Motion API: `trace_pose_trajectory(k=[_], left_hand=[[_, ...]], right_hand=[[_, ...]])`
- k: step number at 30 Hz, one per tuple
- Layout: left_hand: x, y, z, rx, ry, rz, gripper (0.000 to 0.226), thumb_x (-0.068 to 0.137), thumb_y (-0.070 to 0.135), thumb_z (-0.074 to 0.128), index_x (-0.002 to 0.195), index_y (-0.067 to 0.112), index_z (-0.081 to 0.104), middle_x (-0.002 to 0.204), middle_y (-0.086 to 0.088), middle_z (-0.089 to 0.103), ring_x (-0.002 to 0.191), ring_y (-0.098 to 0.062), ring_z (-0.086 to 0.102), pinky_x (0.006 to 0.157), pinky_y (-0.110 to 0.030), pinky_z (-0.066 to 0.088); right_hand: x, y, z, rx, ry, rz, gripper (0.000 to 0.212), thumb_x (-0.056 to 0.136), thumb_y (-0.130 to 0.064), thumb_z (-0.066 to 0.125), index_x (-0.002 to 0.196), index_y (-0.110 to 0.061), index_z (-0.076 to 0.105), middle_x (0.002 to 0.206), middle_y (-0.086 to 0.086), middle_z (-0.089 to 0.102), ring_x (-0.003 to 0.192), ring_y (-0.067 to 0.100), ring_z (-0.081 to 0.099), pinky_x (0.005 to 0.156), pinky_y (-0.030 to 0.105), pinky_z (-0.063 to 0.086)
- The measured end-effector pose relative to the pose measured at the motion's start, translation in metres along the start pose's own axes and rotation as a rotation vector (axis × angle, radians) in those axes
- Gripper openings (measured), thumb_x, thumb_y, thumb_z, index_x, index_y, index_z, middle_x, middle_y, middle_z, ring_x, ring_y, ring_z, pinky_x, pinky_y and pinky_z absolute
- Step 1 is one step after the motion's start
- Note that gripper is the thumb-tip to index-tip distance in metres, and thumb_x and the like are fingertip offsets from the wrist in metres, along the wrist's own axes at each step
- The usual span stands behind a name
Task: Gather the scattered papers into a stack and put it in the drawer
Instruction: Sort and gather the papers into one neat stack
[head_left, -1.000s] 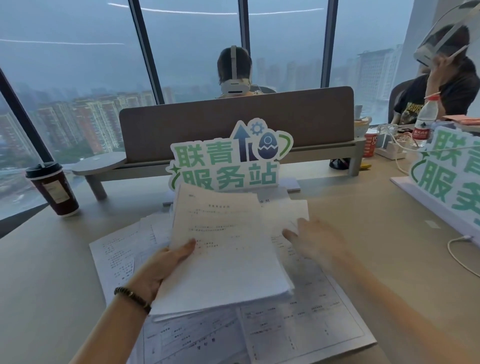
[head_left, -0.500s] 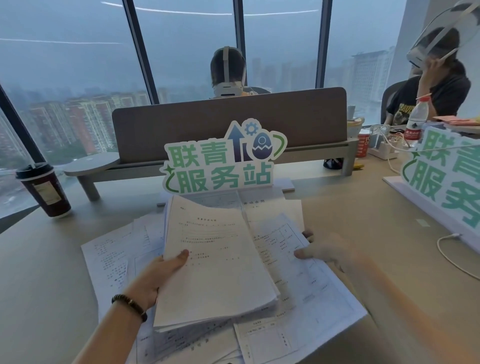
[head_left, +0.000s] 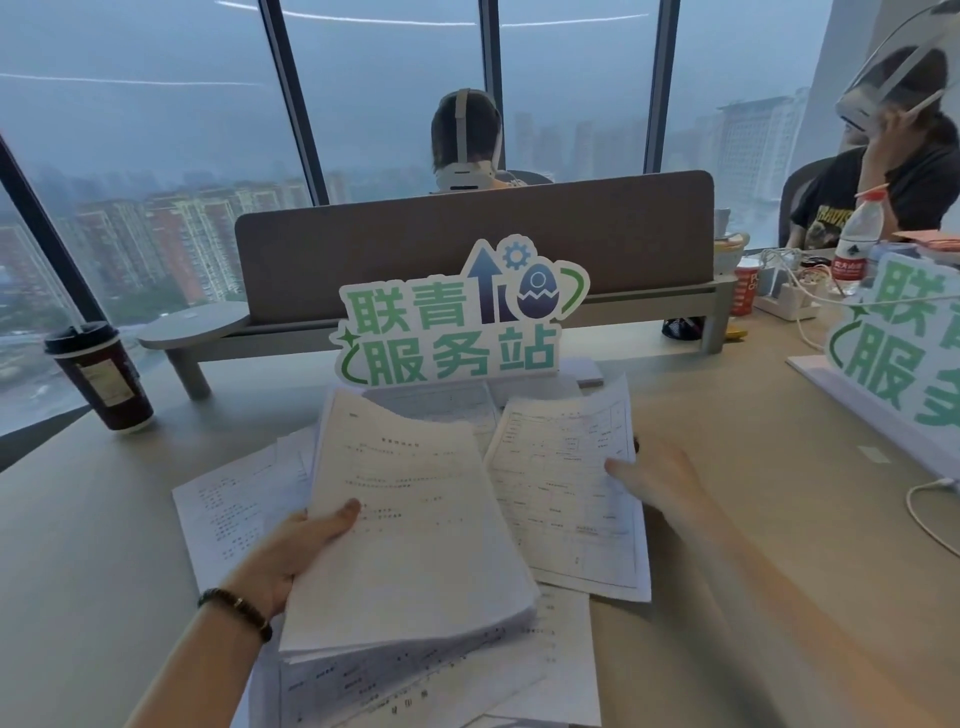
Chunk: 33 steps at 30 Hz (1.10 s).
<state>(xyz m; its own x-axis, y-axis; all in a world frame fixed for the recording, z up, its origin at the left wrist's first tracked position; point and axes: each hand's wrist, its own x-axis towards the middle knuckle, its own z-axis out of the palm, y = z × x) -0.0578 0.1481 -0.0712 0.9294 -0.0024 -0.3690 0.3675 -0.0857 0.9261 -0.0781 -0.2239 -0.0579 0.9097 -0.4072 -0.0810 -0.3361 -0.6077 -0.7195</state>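
Several loose sheets (head_left: 234, 499) lie left on the desk (head_left: 88, 571); left hand (head_left: 291, 551) grips the stack (head_left: 410, 525), thumb on top; right hand (head_left: 660, 478) pinches a form sheet (head_left: 561, 478) — best slid squarely atop; drawer unseen.

Printed papers (head_left: 410, 525) loosely stacked, sheets (head_left: 566, 493) scattered
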Motion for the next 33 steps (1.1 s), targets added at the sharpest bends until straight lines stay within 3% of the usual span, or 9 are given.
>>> trace_pose_trajectory(k=[3,6,8,12,17,21,24,28,33], left_hand=[[0.003,-0.007,0.003,0.034,0.001,-0.004,0.035,0.091,0.026,0.068,0.114,-0.001,0.068,0.101,-0.022,0.076,0.094,-0.043,0.072,0.084,-0.052,0.058],[0.002,-0.008,0.006,0.035,0.0,0.015,0.031,0.092,0.024,0.067,0.111,0.0,0.069,0.098,-0.021,0.076,0.091,-0.041,0.072,0.075,-0.046,0.061],[0.001,-0.007,0.007,0.022,-0.004,0.017,0.03,0.092,0.023,0.067,0.11,0.0,0.069,0.096,-0.02,0.077,0.09,-0.04,0.072,0.073,-0.044,0.061],[0.001,-0.006,0.007,0.021,-0.005,0.019,0.029,0.092,0.022,0.067,0.11,0.0,0.069,0.097,-0.02,0.077,0.091,-0.04,0.072,0.078,-0.047,0.06],[0.001,-0.006,0.008,0.037,-0.001,0.008,0.03,0.091,0.023,0.069,0.111,0.001,0.069,0.1,-0.021,0.076,0.095,-0.042,0.071,0.087,-0.056,0.056],[0.0,-0.005,0.01,0.034,-0.007,0.02,0.03,0.091,0.023,0.068,0.112,0.0,0.068,0.1,-0.021,0.076,0.093,-0.042,0.072,0.083,-0.052,0.058],[-0.001,-0.006,0.01,-0.002,-0.009,0.032,0.029,0.093,0.022,0.066,0.111,-0.001,0.069,0.098,-0.02,0.077,0.087,-0.039,0.073,0.073,-0.044,0.061],[0.0,-0.005,0.005,-0.088,-0.011,0.052,0.028,0.093,0.024,0.065,0.112,0.003,0.069,0.103,-0.019,0.076,0.095,-0.04,0.072,0.077,-0.043,0.06],[0.001,-0.006,0.001,-0.09,0.007,0.033,0.03,0.092,0.022,0.066,0.114,0.001,0.068,0.105,-0.021,0.075,0.1,-0.042,0.07,0.087,-0.049,0.057]], right_hand=[[0.007,-0.001,0.003,0.049,-0.007,-0.033,0.021,0.088,-0.011,0.066,0.108,-0.017,0.063,0.109,0.001,0.068,0.102,0.023,0.062,0.086,0.035,0.053],[0.014,0.003,0.004,0.106,0.0,-0.005,0.028,0.084,-0.004,0.068,0.109,-0.014,0.065,0.108,0.001,0.069,0.101,0.024,0.063,0.08,0.03,0.052],[0.014,0.005,0.005,0.113,-0.005,0.029,0.018,0.086,-0.005,0.066,0.103,-0.011,0.069,0.103,0.006,0.071,0.099,0.026,0.065,0.082,0.035,0.055],[0.011,0.006,0.01,-0.045,0.038,-0.02,0.012,0.09,-0.011,0.058,0.088,-0.007,0.069,0.094,0.009,0.073,0.078,0.023,0.065,0.064,0.029,0.05],[0.014,-0.002,0.007,0.003,-0.045,-0.048,0.019,0.089,-0.011,0.062,0.106,-0.01,0.068,0.105,0.003,0.07,0.096,0.022,0.063,0.078,0.03,0.05],[0.016,0.002,0.009,0.217,-0.044,0.008,0.027,0.084,-0.001,0.069,0.104,-0.018,0.064,0.11,0.004,0.069,0.105,0.024,0.062,0.084,0.03,0.049],[0.014,0.011,0.014,0.326,-0.021,0.059,0.029,0.085,-0.004,0.073,0.109,-0.019,0.069,0.108,0.003,0.07,0.102,0.025,0.064,0.086,0.033,0.052],[0.011,0.021,0.014,0.357,-0.028,0.085,0.024,0.087,-0.021,0.076,0.109,-0.014,0.071,0.103,0.003,0.072,0.081,0.018,0.067,0.077,0.032,0.055],[0.006,0.018,0.016,0.383,-0.034,0.07,0.03,0.091,-0.02,0.069,0.121,-0.016,0.067,0.115,0.005,0.072,0.101,0.026,0.068,0.089,0.038,0.055]])
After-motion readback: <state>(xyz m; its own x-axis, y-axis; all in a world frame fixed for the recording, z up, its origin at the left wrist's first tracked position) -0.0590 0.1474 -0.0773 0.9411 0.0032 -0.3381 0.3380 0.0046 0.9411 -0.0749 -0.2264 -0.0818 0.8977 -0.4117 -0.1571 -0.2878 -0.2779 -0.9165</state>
